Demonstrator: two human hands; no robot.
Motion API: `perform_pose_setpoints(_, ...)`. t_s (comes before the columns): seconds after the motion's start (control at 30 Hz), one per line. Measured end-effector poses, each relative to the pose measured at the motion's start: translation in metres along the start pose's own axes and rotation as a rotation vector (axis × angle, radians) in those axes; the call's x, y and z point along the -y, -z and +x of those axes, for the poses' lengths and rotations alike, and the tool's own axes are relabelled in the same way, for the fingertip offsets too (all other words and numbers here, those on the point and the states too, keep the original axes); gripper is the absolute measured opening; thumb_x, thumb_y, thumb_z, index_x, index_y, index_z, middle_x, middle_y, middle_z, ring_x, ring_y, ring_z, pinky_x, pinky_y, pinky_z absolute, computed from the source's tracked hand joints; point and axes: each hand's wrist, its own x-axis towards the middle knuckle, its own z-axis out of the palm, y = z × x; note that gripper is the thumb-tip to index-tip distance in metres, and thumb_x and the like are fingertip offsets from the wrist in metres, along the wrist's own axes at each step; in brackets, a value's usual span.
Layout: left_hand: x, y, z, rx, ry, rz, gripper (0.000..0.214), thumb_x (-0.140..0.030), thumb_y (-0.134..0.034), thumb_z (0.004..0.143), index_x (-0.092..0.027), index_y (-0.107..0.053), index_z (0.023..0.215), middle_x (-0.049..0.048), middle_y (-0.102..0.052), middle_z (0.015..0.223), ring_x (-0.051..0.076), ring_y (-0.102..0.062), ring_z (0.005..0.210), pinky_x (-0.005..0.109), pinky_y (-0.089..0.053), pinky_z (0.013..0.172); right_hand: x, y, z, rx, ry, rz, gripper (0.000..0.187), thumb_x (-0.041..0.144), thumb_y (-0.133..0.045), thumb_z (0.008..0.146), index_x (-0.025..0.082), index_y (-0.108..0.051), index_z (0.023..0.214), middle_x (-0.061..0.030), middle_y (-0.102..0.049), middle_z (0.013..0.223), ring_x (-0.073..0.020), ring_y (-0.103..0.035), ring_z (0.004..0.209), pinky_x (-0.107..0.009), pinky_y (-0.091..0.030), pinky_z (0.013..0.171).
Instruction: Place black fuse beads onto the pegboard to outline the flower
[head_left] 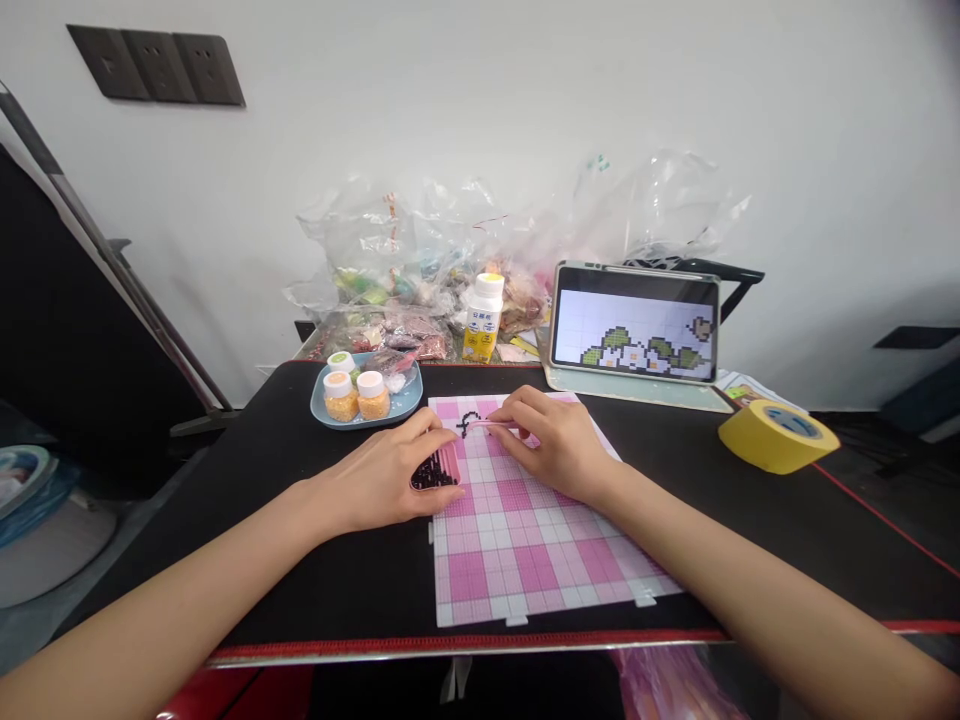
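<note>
While our left hand [390, 465] gripped one bead tray [450, 460] at ten o'clock of one checked board [499, 545], our right hand [553, 442] pinched one pink tool [487, 424] at eleven. Three small jars [373, 403] stood farther out at ten.

Shows a bare, slender-fingered left hand [386, 474] joined to a bare, smooth left forearm [225, 565], narrowing toward its far end. Likewise shows a bare, slender-fingered right hand [561, 447] and a bare, similarly tapering right forearm [735, 562].
</note>
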Motion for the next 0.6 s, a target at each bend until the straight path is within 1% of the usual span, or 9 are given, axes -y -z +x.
perform_pose_setpoints(0.13,-0.0006,0.0001,0.0006,0.006,0.006,0.014,0.050,-0.045,-0.053,0.086,-0.016,-0.050,0.126,0.0095,-0.050,0.112,0.020,-0.058,0.087,0.037,-0.050,0.080,-0.0003,-0.0014,-0.0007,0.040,-0.021,-0.027,0.026,0.032,-0.047,0.092,0.016,-0.066,0.086,-0.0039,-0.063,0.081,-0.0087,-0.053,0.058,-0.022,-0.034,0.052)
perform_pose_setpoints(0.23,-0.0002,-0.0004,0.0005,-0.004,0.008,0.002,0.049,-0.046,-0.054,0.086,-0.018,-0.051,0.126,0.0087,-0.051,0.111,0.020,-0.058,0.086,0.036,-0.050,0.078,-0.0006,-0.0023,-0.0008,0.054,-0.025,-0.035,0.027,0.033,-0.046,0.093,0.016,-0.066,0.086,-0.0042,-0.064,0.082,-0.0090,-0.054,0.059,-0.022,-0.034,0.052)
perform_pose_setpoints(0.33,0.0003,-0.0006,0.0003,-0.015,-0.004,-0.004,0.048,-0.046,-0.053,0.086,-0.020,-0.052,0.126,0.0080,-0.051,0.110,0.019,-0.058,0.085,0.036,-0.050,0.078,-0.0012,-0.0036,-0.0010,0.049,-0.015,-0.034,0.026,0.033,-0.047,0.093,0.016,-0.066,0.086,-0.0040,-0.063,0.081,-0.0086,-0.054,0.058,-0.022,-0.034,0.052)
perform_pose_setpoints(0.6,-0.0001,0.0007,0.0010,0.018,0.001,0.024,0.050,-0.046,-0.052,0.087,-0.019,-0.050,0.128,0.0088,-0.050,0.112,0.020,-0.058,0.086,0.038,-0.049,0.083,-0.0027,-0.0067,-0.0020,0.035,0.010,-0.049,0.025,0.032,-0.047,0.092,0.016,-0.065,0.086,-0.0033,-0.062,0.080,-0.0088,-0.052,0.060,-0.022,-0.032,0.051)
